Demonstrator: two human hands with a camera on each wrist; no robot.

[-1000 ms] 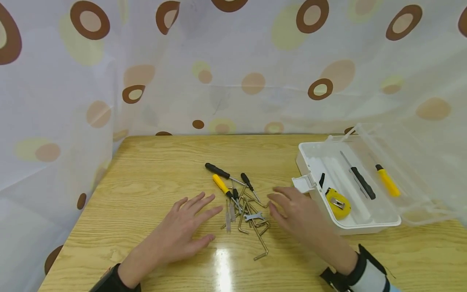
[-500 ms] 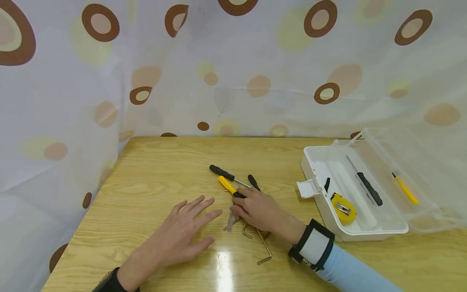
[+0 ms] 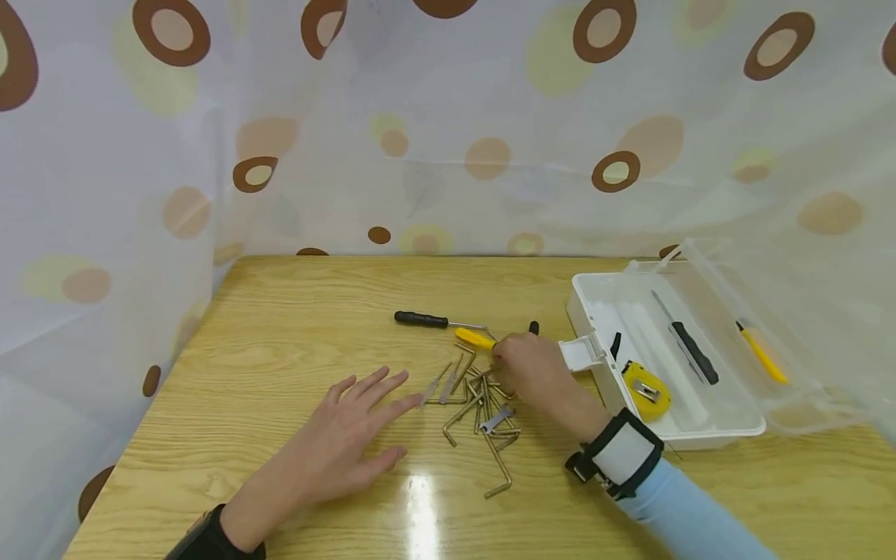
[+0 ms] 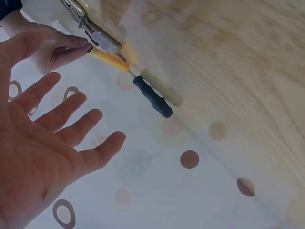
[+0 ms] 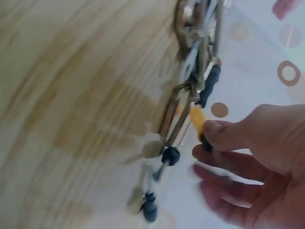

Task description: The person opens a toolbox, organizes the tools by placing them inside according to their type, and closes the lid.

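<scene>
My right hand (image 3: 542, 377) pinches a yellow-handled screwdriver (image 3: 473, 338) by its black collar between thumb and forefinger, just above the far side of a tool pile. The yellow handle points left; its shaft is mostly hidden by the hand. In the right wrist view, the yellow handle (image 5: 197, 119) sticks out past the thumb. Below lie several brassy hex keys (image 3: 483, 397), a small open-ended wrench (image 3: 497, 420) and thin, pale slivers (image 3: 434, 386). A black-handled screwdriver (image 3: 421, 319) lies behind. My left hand (image 3: 350, 439) stays spread left of the pile, holding nothing.
To the right stands a white toolbox (image 3: 714, 442), its clear lid (image 3: 819, 342) swung back. Inside are a yellow tape measure (image 3: 647, 390) and a black-handled screwdriver (image 3: 695, 354). Its latch flap (image 3: 581, 354) juts out near my right hand. Another black handle (image 3: 534, 327) shows behind that hand.
My right hand moved from beside the box into the pile, then took the yellow screwdriver back and to the right. Some hex keys and slivers shifted. My left hand stays in place.
</scene>
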